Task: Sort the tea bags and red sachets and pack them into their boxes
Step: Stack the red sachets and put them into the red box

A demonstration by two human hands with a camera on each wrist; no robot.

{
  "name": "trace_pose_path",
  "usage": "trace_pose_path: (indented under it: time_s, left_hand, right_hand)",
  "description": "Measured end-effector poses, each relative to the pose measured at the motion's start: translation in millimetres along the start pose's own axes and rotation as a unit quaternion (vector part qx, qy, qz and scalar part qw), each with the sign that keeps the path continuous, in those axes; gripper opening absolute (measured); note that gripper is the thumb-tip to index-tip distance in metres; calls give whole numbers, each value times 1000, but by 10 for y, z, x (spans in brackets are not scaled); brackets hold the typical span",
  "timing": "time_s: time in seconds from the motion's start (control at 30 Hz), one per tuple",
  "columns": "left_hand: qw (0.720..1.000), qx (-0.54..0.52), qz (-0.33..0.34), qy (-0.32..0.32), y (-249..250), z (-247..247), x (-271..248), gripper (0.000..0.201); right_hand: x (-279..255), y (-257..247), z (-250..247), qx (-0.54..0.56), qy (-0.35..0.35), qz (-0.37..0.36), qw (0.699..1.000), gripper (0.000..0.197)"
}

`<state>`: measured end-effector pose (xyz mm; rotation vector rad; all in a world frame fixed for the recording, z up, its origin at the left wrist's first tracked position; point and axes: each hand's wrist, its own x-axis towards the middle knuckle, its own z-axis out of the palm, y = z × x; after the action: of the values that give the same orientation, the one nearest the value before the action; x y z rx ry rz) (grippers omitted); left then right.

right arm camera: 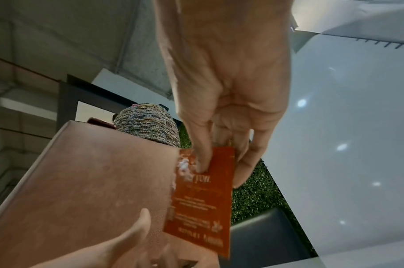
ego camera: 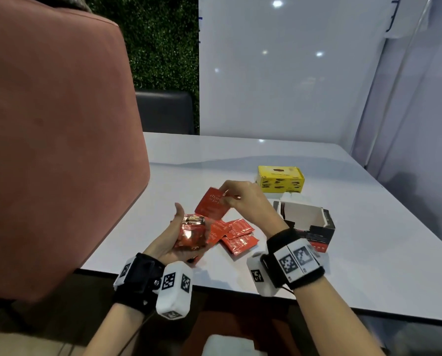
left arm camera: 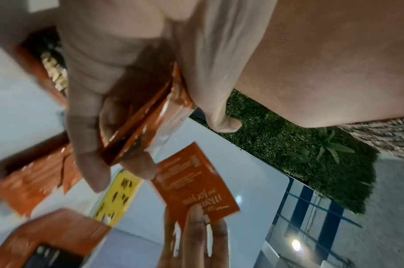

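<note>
My left hand (ego camera: 178,227) grips a stack of shiny red sachets (ego camera: 191,233) just above the white table; in the left wrist view the stack (left arm camera: 139,127) sits between thumb and curled fingers. My right hand (ego camera: 240,199) pinches one red sachet (ego camera: 210,205) by its top edge, held above and just right of the stack; the right wrist view shows this sachet (right arm camera: 201,203) hanging from thumb and forefinger. Several more red sachets (ego camera: 237,236) lie loose on the table between my hands. An open dark box (ego camera: 307,224) stands to the right. A yellow tea box (ego camera: 281,179) sits behind it.
A large pink chair back (ego camera: 55,140) fills the left side, close to my left hand. The white table (ego camera: 368,240) runs to a wall panel at the far and right sides. A dark seat (ego camera: 164,111) stands beyond the far edge.
</note>
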<state>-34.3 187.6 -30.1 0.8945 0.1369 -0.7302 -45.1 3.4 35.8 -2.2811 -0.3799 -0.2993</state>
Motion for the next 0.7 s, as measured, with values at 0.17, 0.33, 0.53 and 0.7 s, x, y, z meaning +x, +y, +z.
trace_pose_path:
  time_s: [0.17, 0.33, 0.53, 0.7]
  left_hand:
    - [997, -36, -61, -21, -22, 104, -13, 101]
    - [995, 48, -48, -71, -80, 116, -81, 98]
    - [988, 13, -27, -149, -180, 191, -179, 67]
    - [971, -29, -64, -228, -141, 91, -139, 76]
  right_hand:
    - [-27, 1, -33, 103, -89, -32, 990, 38]
    - [104, 20, 17, 111, -172, -49, 978, 43]
    - [234, -17, 114, 101, -220, -62, 968, 40]
    - [306, -49, 204, 114, -289, -94, 946, 46]
